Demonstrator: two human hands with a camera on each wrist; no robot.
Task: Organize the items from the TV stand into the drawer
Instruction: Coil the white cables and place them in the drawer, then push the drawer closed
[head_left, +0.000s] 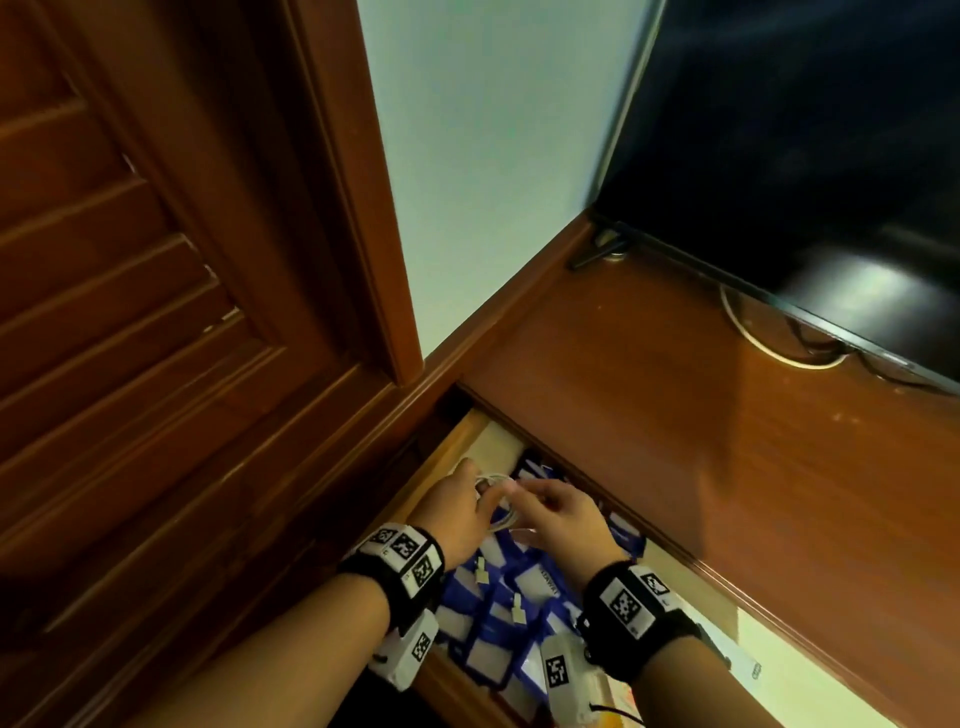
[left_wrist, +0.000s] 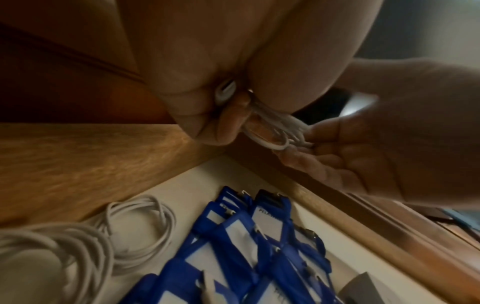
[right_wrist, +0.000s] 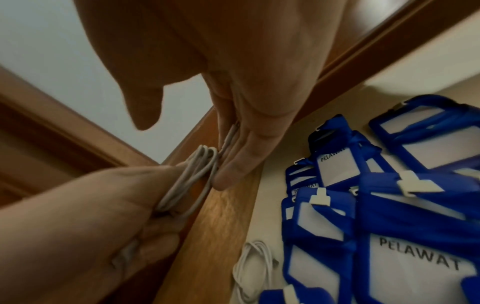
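While hands (head_left: 514, 512) hide it overhead, wrist views show cable (right_wrist: 192, 174).

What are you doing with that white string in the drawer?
It is a coiled white cable, not string. The left hand grips one end of the coil and the right hand pinches the other, holding it over the open drawer under the TV stand. Already in the drawer lie blue badge holders printed "PELAWAT" and another white cable by the drawer's side wall. The held coil has not been set down yet.
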